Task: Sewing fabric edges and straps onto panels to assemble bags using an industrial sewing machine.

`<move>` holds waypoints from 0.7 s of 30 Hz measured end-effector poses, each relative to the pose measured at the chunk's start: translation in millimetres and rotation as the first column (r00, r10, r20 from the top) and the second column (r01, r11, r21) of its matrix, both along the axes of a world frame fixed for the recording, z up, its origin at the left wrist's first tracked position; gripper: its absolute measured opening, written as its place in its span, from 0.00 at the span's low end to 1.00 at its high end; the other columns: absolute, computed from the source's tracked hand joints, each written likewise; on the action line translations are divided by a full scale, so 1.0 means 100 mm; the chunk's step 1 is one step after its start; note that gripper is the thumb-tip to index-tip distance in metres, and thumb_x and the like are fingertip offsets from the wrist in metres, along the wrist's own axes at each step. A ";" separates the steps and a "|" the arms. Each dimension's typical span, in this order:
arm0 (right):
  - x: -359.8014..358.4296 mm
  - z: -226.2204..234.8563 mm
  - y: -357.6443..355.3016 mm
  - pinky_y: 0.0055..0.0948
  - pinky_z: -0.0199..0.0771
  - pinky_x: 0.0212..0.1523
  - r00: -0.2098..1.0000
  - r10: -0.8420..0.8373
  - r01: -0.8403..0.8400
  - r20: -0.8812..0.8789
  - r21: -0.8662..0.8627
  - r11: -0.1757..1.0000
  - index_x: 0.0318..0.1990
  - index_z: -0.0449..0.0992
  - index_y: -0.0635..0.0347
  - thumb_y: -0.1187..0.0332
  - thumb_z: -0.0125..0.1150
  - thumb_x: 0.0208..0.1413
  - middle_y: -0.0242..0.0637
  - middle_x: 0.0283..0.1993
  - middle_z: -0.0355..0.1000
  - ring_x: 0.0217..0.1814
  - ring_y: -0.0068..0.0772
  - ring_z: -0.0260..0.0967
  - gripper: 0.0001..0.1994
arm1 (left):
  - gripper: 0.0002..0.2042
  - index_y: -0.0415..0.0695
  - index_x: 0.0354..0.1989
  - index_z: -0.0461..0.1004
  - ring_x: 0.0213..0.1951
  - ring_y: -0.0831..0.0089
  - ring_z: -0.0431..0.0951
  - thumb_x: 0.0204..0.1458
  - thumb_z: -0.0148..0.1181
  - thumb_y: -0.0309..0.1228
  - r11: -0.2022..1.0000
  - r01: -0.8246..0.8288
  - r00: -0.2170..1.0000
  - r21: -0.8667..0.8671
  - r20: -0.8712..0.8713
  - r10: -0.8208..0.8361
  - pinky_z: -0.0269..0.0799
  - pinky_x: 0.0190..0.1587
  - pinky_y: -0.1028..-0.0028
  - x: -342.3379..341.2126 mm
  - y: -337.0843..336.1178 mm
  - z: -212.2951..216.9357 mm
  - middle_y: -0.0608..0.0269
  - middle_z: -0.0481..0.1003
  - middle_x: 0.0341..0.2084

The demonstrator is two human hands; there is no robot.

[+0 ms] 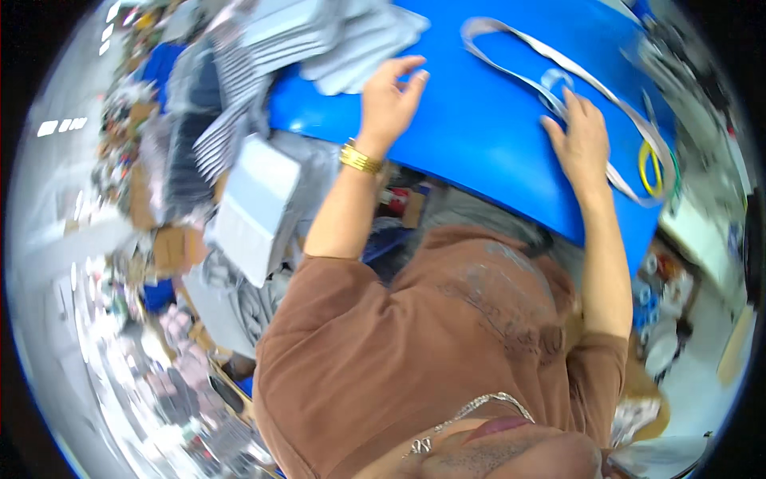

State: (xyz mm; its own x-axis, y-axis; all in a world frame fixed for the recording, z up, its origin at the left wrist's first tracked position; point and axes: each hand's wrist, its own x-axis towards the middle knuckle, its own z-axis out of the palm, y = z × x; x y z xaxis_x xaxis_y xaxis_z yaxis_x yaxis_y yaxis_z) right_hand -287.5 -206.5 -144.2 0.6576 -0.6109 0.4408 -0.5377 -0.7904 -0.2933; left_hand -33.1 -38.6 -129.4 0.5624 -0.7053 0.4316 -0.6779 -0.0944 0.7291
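A: What can go wrong here?

B: The right hand [582, 136] lies flat and open on the grey strap [558, 76], which makes a long loop on the blue counter [479, 136]. The strap runs to the right edge, close to some yellow and green rings [653, 169]. I think if the hand drags it, the strap can catch the rings or slide off that edge.

A: And the left hand [388, 100]?

B: It is open too, the fingers half curled, holding nothing. It rests on the counter just beside a heap of grey fabric pieces [351, 44] at the far left. This heap hangs over the edge, so a push could spill it, in my opinion.

A: How is the room?

B: Very crowded. On the left, below the counter, I see more stacks of grey cloth [255, 207] and boxes on the floor. The right side is blurred, so I cannot tell much there.
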 end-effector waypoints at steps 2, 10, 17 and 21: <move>0.13 0.00 -0.03 0.44 0.71 0.45 0.993 0.002 0.015 -0.116 0.148 0.989 0.43 0.79 0.59 0.63 0.60 0.57 0.45 0.41 0.73 0.44 0.49 0.70 0.12 | 0.09 0.44 0.41 0.80 0.37 0.65 0.80 0.51 0.65 0.28 0.998 -0.064 0.997 0.011 0.043 0.064 0.74 0.38 0.69 0.14 0.25 0.17 0.59 0.80 0.38; 0.00 0.18 0.06 0.29 0.68 0.28 0.996 0.009 -0.070 0.088 0.730 0.679 0.37 0.78 0.64 0.64 0.50 0.66 0.38 0.24 0.74 0.24 0.27 0.69 0.14 | 0.07 0.47 0.37 0.80 0.37 0.61 0.77 0.49 0.64 0.26 0.943 -0.303 0.728 -0.139 0.605 0.323 0.72 0.43 0.68 1.22 0.43 0.59 0.61 0.80 0.33; -0.13 0.16 0.23 0.22 0.73 0.30 0.956 -0.054 -0.262 0.287 0.923 0.282 0.40 0.76 0.65 0.64 0.49 0.68 0.34 0.28 0.75 0.27 0.21 0.71 0.13 | 0.07 0.47 0.36 0.80 0.40 0.59 0.75 0.47 0.61 0.24 0.921 -0.373 0.584 -0.113 0.743 0.328 0.71 0.43 0.62 1.80 0.12 0.51 0.61 0.78 0.32; -0.18 0.16 0.34 0.21 0.74 0.30 0.941 -0.134 -0.287 0.311 0.943 0.167 0.42 0.75 0.66 0.65 0.49 0.68 0.36 0.32 0.76 0.28 0.21 0.72 0.13 | 0.07 0.47 0.35 0.80 0.37 0.58 0.75 0.47 0.61 0.26 0.935 -0.354 0.658 0.004 0.712 0.246 0.71 0.41 0.61 1.49 0.03 0.62 0.61 0.76 0.30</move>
State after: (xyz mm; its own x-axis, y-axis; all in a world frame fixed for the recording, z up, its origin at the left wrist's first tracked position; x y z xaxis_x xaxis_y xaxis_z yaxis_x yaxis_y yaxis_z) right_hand -305.4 -173.0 -128.4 0.7157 -0.6209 -0.3198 -0.2264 0.2268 -0.9473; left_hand 115.5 -35.1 -66.9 0.3325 -0.6314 0.7005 -0.8972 -0.4407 0.0286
